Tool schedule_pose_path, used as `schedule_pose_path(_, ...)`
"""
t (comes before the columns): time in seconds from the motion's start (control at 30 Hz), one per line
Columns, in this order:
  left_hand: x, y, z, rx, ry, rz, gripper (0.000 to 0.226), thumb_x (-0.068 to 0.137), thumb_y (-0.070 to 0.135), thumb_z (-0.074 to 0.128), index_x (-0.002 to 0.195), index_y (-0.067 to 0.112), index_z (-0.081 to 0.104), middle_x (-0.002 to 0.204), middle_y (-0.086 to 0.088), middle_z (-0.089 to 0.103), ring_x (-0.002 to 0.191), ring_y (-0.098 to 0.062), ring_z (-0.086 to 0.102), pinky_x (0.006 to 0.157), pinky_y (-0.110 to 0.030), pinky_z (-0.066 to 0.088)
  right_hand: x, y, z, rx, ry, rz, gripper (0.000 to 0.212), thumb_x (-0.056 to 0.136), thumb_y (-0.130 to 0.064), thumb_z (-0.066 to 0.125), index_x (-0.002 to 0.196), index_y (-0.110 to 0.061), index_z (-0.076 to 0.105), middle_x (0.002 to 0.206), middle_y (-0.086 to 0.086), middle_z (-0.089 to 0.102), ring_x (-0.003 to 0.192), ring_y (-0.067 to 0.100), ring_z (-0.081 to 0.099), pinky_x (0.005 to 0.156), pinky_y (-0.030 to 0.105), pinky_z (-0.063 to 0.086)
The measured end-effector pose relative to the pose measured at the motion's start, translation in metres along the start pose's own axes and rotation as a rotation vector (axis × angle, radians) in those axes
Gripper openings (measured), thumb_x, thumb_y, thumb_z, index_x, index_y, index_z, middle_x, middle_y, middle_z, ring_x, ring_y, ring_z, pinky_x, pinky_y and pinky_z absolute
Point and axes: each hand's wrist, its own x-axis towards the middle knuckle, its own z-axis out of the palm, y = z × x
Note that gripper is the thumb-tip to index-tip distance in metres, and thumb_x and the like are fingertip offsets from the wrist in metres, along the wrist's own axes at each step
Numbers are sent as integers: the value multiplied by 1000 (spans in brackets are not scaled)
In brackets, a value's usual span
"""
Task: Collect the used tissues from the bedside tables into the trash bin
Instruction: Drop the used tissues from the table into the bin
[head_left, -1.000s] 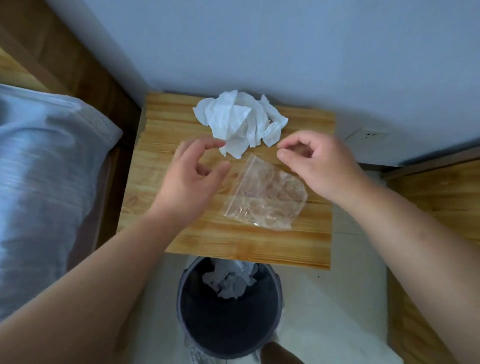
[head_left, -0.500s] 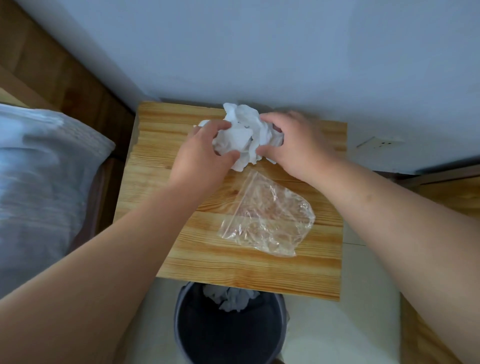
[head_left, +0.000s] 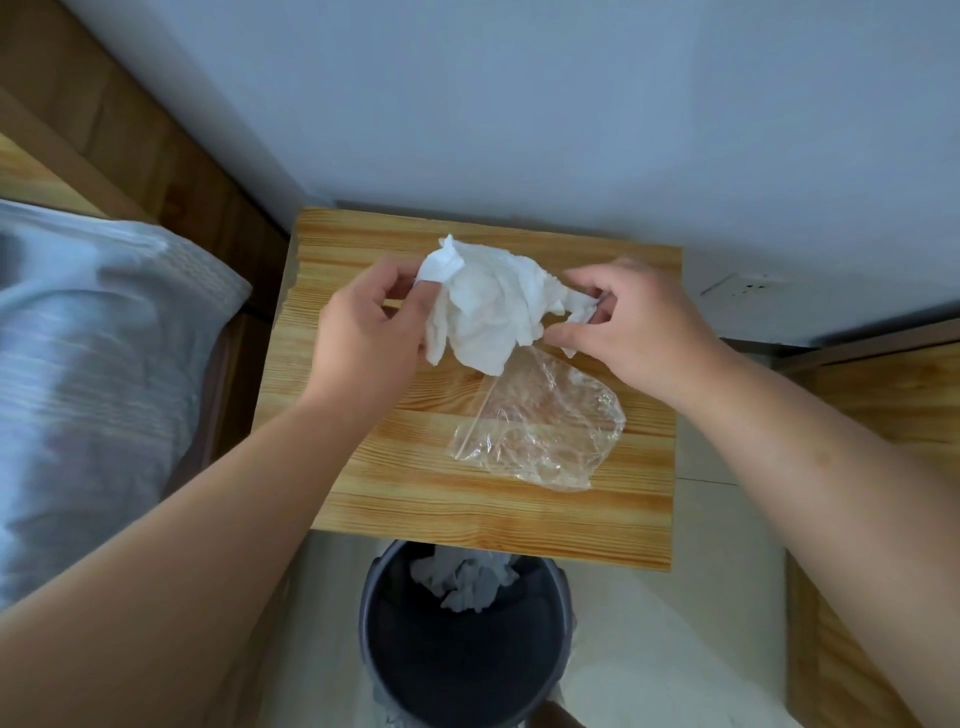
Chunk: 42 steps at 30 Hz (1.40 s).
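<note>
Head view shows no readable writing or labels. Crumpled white tissue (head_left: 485, 317) hangs above the wooden bedside table (head_left: 395, 499), left hand (head_left: 363, 332) and right hand (head_left: 631, 332) each pinching an edge. Clear plastic bag (head_left: 545, 426) lies beneath; trash bin (head_left: 379, 644) holds another tissue wad (head_left: 465, 579).

My table (head_left: 405, 488) is of light wood with stripes of grain, and it stands against the wall. On it lies one clear plastic bag (head_left: 545, 426), crumpled, toward the right side of the top. Below the near edge of the table is the pale floor (head_left: 675, 649). On the floor stands the dark bin (head_left: 462, 644), partly under the table edge.
</note>
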Motion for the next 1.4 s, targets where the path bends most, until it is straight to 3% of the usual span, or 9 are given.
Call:
schedule_pose_path(0.1,-14,0,-10,26,-2,9,17,107,36,59,113,43,74,93,39,72,77,12,68,55,-5,49,-15,-4,-5,-13,15,29,45,82,-34,86,123,-23,74,100,-13,58,80,-1,57,72,19,44)
schedule_pose_path(0.3,-38,4,-36,0,44,23,21,106,38,60,102,51,76,79,26,74,68,6,65,57,-13,50,-46,-19,-17,45,141,88,14,90,-28,78,104,-27,78,86,-17,66,70,2,64,67,25,50)
schedule_pose_path(0.43,-63,8,-56,-12,54,31,21,108,41,57,105,43,78,88,3,78,81,-25,74,74,-50,65,-77,-33,-25,99,211,98,9,92,-31,76,95,-37,71,74,-20,64,65,-1,63,61,17,42)
schedule_pose_path(0.6,-110,7,-79,-25,66,3,20,105,43,59,111,43,78,93,19,79,80,-7,74,61,-17,58,-123,-46,-25,87,235,101,5,92,-27,76,96,-30,77,77,-17,65,67,-1,63,63,11,42)
schedule_pose_path(0.67,-130,2,-87,-41,45,-19,18,104,46,60,108,44,77,91,18,78,79,-8,74,59,-19,57,-138,-50,-22,18,210,82,9,93,-23,73,99,-26,80,84,-14,65,76,-4,60,64,3,38)
schedule_pose_path(0.9,-198,-25,-103,-61,-1,-93,16,104,41,62,101,41,78,85,7,77,74,-17,68,55,-13,48,-200,-61,6,111,131,147,12,96,-20,72,104,-21,80,89,-14,66,81,-2,62,66,6,40)
schedule_pose_path(1.1,-248,-58,-103,-81,-92,-156,17,102,43,61,101,48,77,78,12,76,60,1,63,49,-8,44,-272,-58,44,244,93,73,15,89,-7,75,89,-22,78,84,-5,67,80,13,63,67,10,42)
schedule_pose_path(1.27,-266,-100,-85,-45,-180,-242,16,98,45,60,103,47,76,89,22,79,83,0,73,59,-10,54,-306,-25,88,267,-13,150,27,89,-9,75,86,-36,73,88,-11,65,82,15,64,68,13,43)
schedule_pose_path(1.4,-264,-147,-59,-8,-254,-291,16,101,39,65,101,53,73,93,27,78,83,2,73,58,-13,56,-307,15,135,260,-66,221,24,90,-10,75,88,-34,74,94,-15,65,86,12,64,70,12,45)
